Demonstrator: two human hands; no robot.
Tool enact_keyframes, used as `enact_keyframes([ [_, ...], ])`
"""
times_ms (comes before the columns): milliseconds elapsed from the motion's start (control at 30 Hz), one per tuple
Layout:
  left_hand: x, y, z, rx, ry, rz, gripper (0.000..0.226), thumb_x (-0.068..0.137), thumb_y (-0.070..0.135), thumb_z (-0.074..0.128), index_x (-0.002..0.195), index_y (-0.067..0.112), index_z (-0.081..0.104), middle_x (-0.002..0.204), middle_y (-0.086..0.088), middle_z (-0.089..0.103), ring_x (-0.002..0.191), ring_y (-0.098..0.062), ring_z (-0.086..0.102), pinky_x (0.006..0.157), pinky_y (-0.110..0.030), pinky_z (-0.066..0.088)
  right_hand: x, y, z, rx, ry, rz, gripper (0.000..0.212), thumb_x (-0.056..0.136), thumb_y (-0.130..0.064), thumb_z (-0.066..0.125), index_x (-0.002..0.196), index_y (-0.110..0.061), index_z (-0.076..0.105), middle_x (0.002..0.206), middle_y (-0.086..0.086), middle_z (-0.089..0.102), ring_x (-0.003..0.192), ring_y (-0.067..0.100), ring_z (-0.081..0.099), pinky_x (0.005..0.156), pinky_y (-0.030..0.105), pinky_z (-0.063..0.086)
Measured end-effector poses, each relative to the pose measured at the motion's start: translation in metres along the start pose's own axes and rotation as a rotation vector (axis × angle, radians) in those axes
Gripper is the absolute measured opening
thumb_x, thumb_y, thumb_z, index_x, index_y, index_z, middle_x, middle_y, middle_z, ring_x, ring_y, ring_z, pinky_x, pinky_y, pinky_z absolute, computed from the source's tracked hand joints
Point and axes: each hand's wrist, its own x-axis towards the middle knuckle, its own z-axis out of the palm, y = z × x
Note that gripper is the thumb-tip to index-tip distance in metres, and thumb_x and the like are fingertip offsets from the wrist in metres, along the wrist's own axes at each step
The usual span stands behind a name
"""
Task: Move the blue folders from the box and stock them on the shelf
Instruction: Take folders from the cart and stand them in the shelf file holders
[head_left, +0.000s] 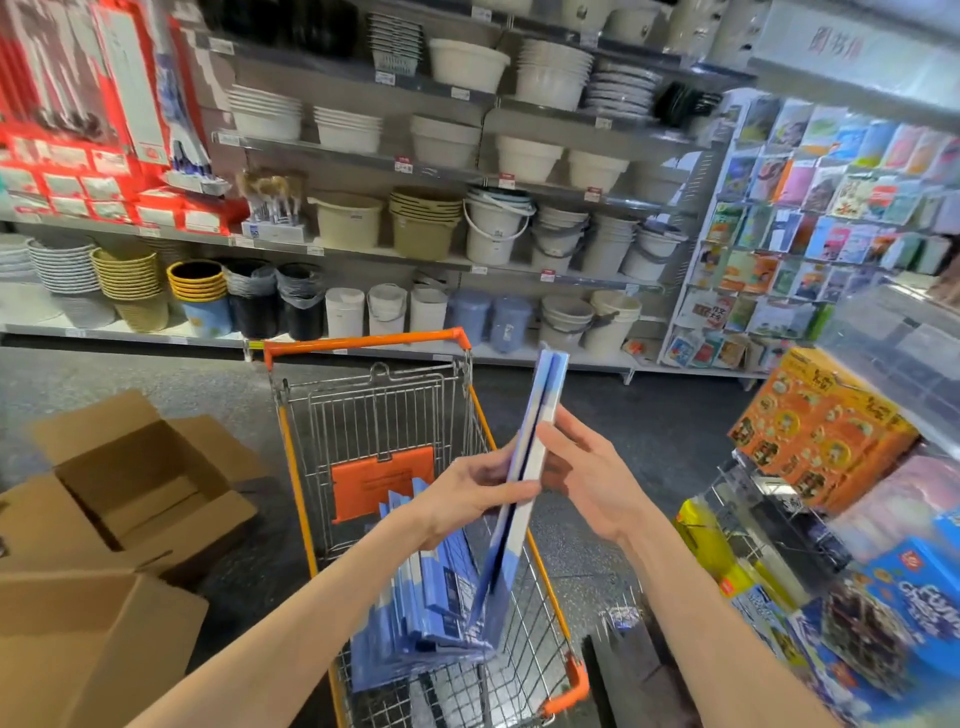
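The cart (363, 340) stands directly under your grip, and the open cardboard box (130, 483) well to its left shows no folders inside, so unboxing looks done. Shelving has hardly started: a pile of blue folders (431, 613) lies in the cart below your hands, and which shelf takes them I cannot tell. A small batch (535, 441) stands on edge, tilted, between your hands. Your left hand (467, 493) clasps its left face, thumb across the near edge, while your right hand (587, 483) steadies the opposite face, fingers nearly straight.
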Motion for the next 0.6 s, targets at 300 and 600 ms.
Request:
enact_keyframes([
  [300, 0.032, -0.002, -0.021, -0.030, -0.156, 0.152, 0.043, 0.081, 0.019, 0.085, 0.121, 0.017, 0.070, 0.120, 0.020, 0.066, 0.122, 0.005, 0.053, 0.107, -0.020, 0.039, 0.010, -0.023, 0.050, -0.248, 0.392, -0.129, 0.031, 0.079, -0.021, 0.082, 0.095, -0.001, 0.064, 0.080, 0.021, 0.064, 0.075, 0.027, 0.064, 0.077, 0.050, 0.056],
  [600, 0.063, 0.050, 0.058, -0.121, -0.439, 0.193, 0.045, 0.089, 0.009, 0.075, 0.132, 0.014, 0.065, 0.103, -0.003, 0.068, 0.098, -0.013, 0.068, 0.075, -0.025, 0.058, -0.061, -0.079, -0.011, -0.662, 0.894, -0.284, 0.020, 0.095, -0.032, 0.065, 0.102, -0.013, 0.067, 0.103, 0.004, 0.073, 0.095, 0.025, 0.068, 0.085, 0.045, 0.055],
])
